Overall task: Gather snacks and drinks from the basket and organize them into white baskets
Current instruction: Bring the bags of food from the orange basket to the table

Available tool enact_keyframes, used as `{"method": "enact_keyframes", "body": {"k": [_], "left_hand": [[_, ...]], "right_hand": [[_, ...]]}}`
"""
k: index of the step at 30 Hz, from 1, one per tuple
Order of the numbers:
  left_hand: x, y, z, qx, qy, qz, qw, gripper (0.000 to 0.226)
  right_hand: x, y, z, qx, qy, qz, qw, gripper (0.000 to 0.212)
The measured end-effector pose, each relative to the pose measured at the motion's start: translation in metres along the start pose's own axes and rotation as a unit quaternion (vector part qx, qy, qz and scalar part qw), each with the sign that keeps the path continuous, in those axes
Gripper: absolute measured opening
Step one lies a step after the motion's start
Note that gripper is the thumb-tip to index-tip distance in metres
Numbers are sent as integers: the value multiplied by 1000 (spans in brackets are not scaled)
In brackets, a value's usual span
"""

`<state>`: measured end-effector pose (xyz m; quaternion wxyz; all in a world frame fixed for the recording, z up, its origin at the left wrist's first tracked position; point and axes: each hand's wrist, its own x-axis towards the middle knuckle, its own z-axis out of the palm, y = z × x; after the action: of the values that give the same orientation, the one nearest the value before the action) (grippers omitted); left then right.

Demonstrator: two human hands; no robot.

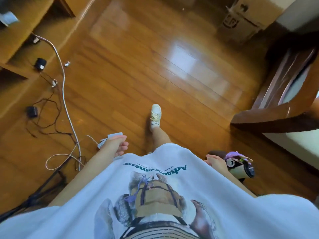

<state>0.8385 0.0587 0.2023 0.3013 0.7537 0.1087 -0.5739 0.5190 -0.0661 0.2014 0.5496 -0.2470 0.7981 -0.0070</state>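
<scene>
I stand looking down at a wooden floor past my white printed shirt. My right hand [215, 162] hangs at my right hip and grips a small dark basket [214, 152], which is mostly hidden by the hand and shirt. In it lie a drink can [231, 163], a purple snack packet [235, 155] and a beige tube with a black lid [243, 170]. My left hand [118, 145] hangs at my left side with loosely curled fingers and holds nothing. No white baskets are in view.
Cables [63, 94] and black power adapters [32, 111] trail over the floor at left, beside a wooden shelf unit [20, 40]. A cardboard box [241, 21] stands at the far right. A dark wooden furniture frame [276, 114] fills the right side. My foot [155, 114] steps forward.
</scene>
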Motion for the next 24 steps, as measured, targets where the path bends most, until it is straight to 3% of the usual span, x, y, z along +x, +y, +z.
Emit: {"method": "enact_keyframes", "body": {"k": [9,17,24], "left_hand": [[40,103,-29,-95,71,-41,992,32],[65,173,-62,-225,136,-48,964,32],[93,200,-90,-334,166,-118,920,36]], "right_hand": [[24,-199,106,-144,-65,-40,987,29],[23,-366,243,-324,-190,-135,917,25],[6,-473,330,-357,-247,-196,879,20]]}}
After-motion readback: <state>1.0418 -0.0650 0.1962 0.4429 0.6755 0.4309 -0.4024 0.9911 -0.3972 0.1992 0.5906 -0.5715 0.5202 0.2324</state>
